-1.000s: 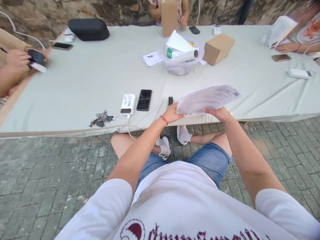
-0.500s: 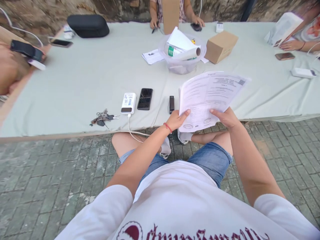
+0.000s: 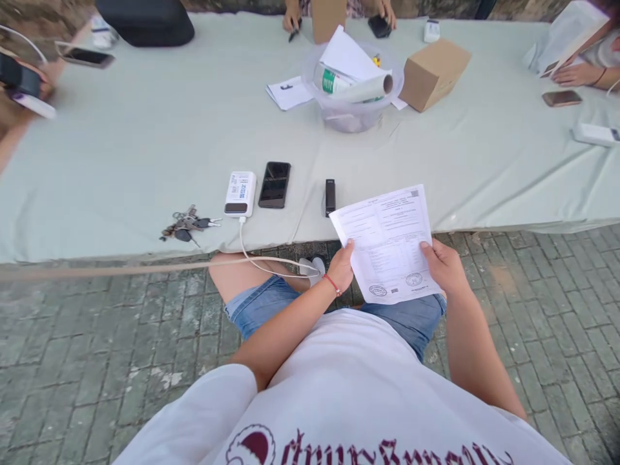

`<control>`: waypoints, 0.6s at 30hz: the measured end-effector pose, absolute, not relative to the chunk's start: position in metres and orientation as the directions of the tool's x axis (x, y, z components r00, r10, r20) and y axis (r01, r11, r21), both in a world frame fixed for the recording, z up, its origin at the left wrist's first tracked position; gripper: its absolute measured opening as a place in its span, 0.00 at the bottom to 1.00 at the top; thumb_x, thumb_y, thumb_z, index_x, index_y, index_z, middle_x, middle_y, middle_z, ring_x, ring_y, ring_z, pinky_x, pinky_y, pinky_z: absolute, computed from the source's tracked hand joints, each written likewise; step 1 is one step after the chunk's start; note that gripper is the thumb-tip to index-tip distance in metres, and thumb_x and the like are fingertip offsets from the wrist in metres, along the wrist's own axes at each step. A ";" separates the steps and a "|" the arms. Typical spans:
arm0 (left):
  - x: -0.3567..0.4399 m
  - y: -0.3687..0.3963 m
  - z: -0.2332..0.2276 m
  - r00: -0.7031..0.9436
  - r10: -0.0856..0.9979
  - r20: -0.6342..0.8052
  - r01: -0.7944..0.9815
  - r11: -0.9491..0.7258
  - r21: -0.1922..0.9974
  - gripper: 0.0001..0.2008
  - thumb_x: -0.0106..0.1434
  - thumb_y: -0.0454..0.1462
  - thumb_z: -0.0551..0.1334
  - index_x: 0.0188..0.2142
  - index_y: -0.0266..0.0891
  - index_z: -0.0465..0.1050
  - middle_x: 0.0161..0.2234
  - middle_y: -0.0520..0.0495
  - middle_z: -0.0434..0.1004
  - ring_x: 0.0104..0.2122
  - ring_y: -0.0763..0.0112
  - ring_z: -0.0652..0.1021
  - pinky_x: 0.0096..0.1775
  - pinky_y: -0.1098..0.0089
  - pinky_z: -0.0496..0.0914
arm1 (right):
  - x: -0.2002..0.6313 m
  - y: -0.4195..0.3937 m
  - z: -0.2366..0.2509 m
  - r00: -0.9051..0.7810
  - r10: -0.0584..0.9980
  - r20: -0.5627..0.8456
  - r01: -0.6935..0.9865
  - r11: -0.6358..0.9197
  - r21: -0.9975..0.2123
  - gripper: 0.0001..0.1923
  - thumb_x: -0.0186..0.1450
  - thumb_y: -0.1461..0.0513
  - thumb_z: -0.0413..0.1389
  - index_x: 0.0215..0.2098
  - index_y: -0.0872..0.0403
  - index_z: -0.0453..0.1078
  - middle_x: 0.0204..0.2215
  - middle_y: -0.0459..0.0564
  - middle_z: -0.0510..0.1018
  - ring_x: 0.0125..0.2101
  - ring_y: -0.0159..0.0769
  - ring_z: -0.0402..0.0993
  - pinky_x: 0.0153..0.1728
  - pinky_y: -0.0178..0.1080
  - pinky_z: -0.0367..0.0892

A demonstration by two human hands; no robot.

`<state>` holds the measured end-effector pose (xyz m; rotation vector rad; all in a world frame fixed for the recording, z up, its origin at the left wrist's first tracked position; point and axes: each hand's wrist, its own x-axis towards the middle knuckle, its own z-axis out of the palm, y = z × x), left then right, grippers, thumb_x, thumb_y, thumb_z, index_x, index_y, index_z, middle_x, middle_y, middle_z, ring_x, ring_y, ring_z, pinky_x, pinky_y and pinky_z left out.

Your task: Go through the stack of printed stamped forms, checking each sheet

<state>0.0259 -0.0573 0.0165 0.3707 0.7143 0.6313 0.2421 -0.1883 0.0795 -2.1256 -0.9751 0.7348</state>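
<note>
1. While seated at the near edge of the tabletop [image 3: 145, 142], the person holds a printed sheet [image 3: 387, 242] in both hands, over the lap and just off the cloth's near edge.
2. Left hand [image 3: 341, 266]: fingers closed on the sheet's left margin, thumb on the printed face, the rest hidden behind. A red cord sits at the wrist.
3. Right hand [image 3: 443, 266]: fingers closed on the right margin, thumb on top in the same way. A grip at both side margins keeps the paper flat and facing the camera, probably so it can be read; text and two round stamps near the lower edge show, though the print is too small to make out.
4. Sheet is tilted, its far edge leaning slightly left; it overlaps the cloth's edge in view, but whether it touches cannot be told.
5. Lying on the tabletop left of the sheet: small black device [image 3: 330, 197], black phone [image 3: 274, 185], white power bank [image 3: 240, 193] with its cable running off the near edge, and keys [image 3: 186, 225].
6. Farther off: clear tub [image 3: 349, 116] holding rolled papers, cardboard box [image 3: 433, 74] to its right.
7. Other people's hands are at the far, left and right edges.
</note>
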 end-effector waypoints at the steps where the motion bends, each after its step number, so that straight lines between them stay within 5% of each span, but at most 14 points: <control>1: 0.025 -0.057 0.016 0.582 0.647 -0.493 -0.415 0.757 0.504 0.22 0.61 0.50 0.73 0.47 0.37 0.81 0.55 0.37 0.82 0.64 0.49 0.73 0.68 0.52 0.63 | 0.237 -0.186 0.079 0.580 0.791 -0.192 0.424 -0.495 -0.758 0.24 0.70 0.42 0.50 0.49 0.46 0.78 0.44 0.50 0.85 0.47 0.54 0.80 0.46 0.50 0.74; 11: 0.015 -0.061 0.003 0.582 0.602 -0.547 -0.414 0.798 0.438 0.21 0.59 0.47 0.75 0.45 0.36 0.82 0.52 0.36 0.83 0.63 0.47 0.75 0.69 0.49 0.61 | 0.225 -0.170 0.078 0.712 0.684 -0.155 0.455 -0.619 -0.640 0.19 0.68 0.47 0.50 0.44 0.46 0.78 0.39 0.54 0.85 0.41 0.53 0.80 0.44 0.48 0.72; 18: 0.001 -0.064 -0.006 0.595 0.553 -0.583 -0.392 0.833 0.390 0.20 0.58 0.46 0.75 0.44 0.35 0.82 0.53 0.34 0.83 0.62 0.45 0.75 0.68 0.47 0.63 | 0.233 -0.164 0.055 0.630 0.717 -0.298 0.303 -0.581 -0.756 0.16 0.66 0.46 0.53 0.38 0.46 0.76 0.39 0.50 0.85 0.42 0.52 0.80 0.44 0.48 0.75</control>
